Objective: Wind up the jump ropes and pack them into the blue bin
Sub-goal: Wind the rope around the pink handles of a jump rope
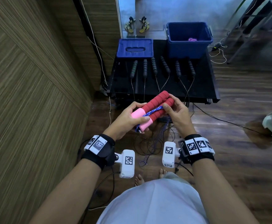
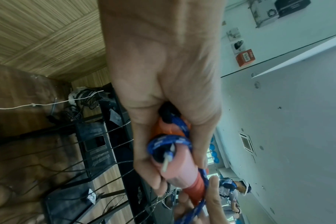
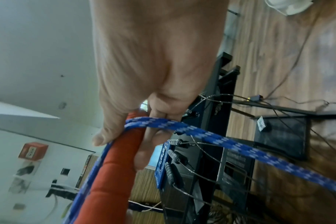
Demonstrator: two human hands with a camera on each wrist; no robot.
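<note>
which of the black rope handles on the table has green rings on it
The leftmost handle of the six on the black table, just below the blue lid. The other five look plain black.

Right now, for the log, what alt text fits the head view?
Both hands, left hand and right hand, hold two red handles side by side with blue rope along them. Beyond, six black handles lie on a black table before an open blue bin.

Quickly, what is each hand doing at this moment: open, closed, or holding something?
Left hand: grips the pink ends of the two red foam jump-rope handles.
Right hand: holds the handles' far end, thumb on the blue braided rope.
</note>
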